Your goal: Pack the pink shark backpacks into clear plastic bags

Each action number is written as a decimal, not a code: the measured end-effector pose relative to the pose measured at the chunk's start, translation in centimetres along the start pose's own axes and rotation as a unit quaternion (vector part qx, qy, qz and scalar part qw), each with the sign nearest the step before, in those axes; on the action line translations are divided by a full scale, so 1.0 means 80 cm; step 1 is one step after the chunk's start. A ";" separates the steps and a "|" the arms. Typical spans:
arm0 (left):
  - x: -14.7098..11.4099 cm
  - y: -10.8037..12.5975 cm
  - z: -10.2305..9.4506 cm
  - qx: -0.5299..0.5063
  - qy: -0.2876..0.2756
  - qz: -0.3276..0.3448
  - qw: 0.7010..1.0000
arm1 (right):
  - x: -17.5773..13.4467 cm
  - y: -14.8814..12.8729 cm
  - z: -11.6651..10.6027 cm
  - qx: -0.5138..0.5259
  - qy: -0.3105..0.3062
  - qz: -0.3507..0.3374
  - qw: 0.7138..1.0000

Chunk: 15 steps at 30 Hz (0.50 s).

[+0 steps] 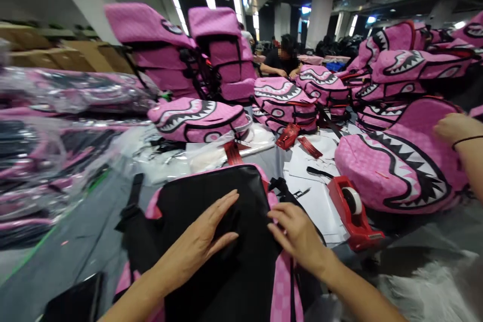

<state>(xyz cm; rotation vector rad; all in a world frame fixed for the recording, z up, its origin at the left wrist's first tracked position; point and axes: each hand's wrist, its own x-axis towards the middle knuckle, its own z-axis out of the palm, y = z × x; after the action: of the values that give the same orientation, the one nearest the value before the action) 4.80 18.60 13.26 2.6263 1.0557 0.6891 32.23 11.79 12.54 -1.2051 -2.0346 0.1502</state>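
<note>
On the gray table (81, 241), a black-and-pink bag (219, 276) was laid near a tape dispenser (358, 226); left hand (211, 229) was spread over it, right hand (300, 234) curled at its edge, grip couldn't be told.

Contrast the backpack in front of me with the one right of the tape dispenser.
The near backpack shows a plain black panel; the farther backpack, printed jagged teeth. Your left hand is over the near backpack; another person's hand is by the farther backpack. Both have pink checks.
</note>
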 end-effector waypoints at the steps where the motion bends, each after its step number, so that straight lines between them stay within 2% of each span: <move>1: -0.016 -0.006 -0.015 0.022 0.053 -0.042 0.997 | 0.006 0.008 -0.008 0.014 0.005 0.011 1.000; 2: -0.033 -0.016 -0.029 0.047 0.115 -0.099 0.987 | 0.012 0.016 -0.015 0.026 0.000 0.014 1.000; 4: -0.065 -0.043 -0.050 0.076 0.222 -0.264 0.936 | 0.030 0.027 -0.018 0.042 -0.019 0.006 0.999; 5: -0.077 -0.059 -0.057 0.066 0.249 -0.357 0.898 | 0.043 0.029 -0.014 0.045 -0.031 -0.002 0.999; 7: -0.083 -0.089 -0.065 0.009 0.248 -0.497 0.832 | 0.077 0.022 0.006 0.044 -0.057 -0.025 0.997; 9: -0.069 -0.113 -0.069 -0.051 0.226 -0.542 0.808 | 0.119 0.001 0.039 0.042 -0.093 -0.048 0.994; 12: -0.035 -0.130 -0.080 -0.065 0.220 -0.533 0.815 | 0.181 -0.039 0.098 0.019 -0.181 -0.092 0.979; 15: -0.031 -0.132 -0.106 -0.051 0.234 -0.515 0.823 | 0.226 -0.072 0.149 -0.026 -0.245 -0.141 0.959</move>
<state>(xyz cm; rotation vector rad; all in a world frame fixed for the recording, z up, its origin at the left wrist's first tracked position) -7.24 24.69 15.80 1.3906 2.1873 1.0277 15.47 26.08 16.48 -0.9566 -2.6343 0.2793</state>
